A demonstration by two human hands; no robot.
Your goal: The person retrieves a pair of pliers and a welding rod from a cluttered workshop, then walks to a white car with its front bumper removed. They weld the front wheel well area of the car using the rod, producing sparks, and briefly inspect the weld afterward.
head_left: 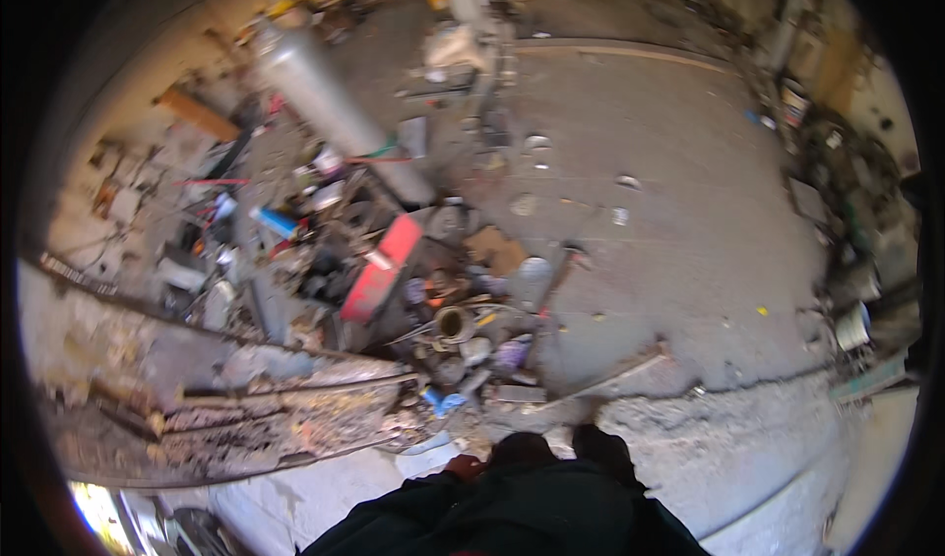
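A small part of my left hand [465,467] shows at the bottom centre, beyond the end of a dark sleeve [394,512]. Its fingers are blurred and mostly hidden, so whether it holds anything does not show. My right hand is out of sight behind my dark clothing. Two dark rounded shapes, perhaps my shoes, stick out just right of the left hand, over a rough concrete ledge [689,438]. Closest beyond the hand lie a crumpled blue piece [445,401] and a round open can [454,325] among scrap.
A tall grey gas cylinder [325,93] stands in the clutter on the left. Near it lie a red panel [384,266] and a blue can [276,223]. A hammer-like tool [564,276] and a wooden stick [610,379] rest on the floor [689,231]. Junk lines the right wall.
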